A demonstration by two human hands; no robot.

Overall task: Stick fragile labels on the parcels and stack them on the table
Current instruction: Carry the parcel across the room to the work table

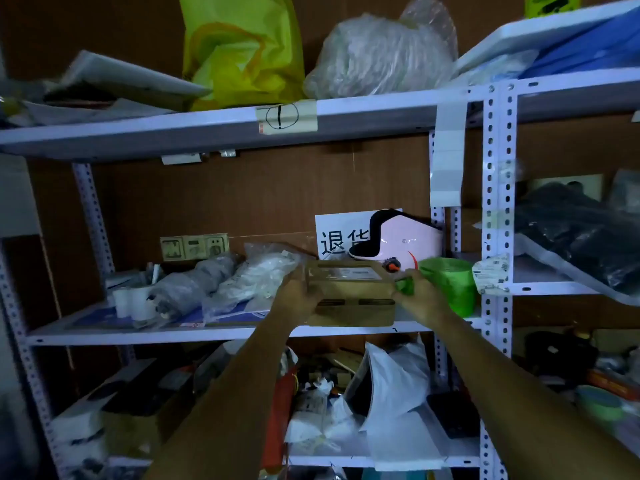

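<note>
A white sign (334, 237) propped at the back of the middle shelf (207, 336) carries large black Chinese characters reading "退货"; the second character is partly covered by a pink-and-black object (405, 237) leaning in front of it. On the front edge of the upper shelf (374, 114), a strip of pale tape (285, 116) bears a hand-drawn circle with a single vertical stroke through it, like a ringed "1". A printed label (346, 273) lies on top of the cardboard box (349, 285), too blurred to read. Print on a white packet (490, 271) to the right, and on a yellow-green sign (550, 3) at the top right corner, is also illegible.
</note>
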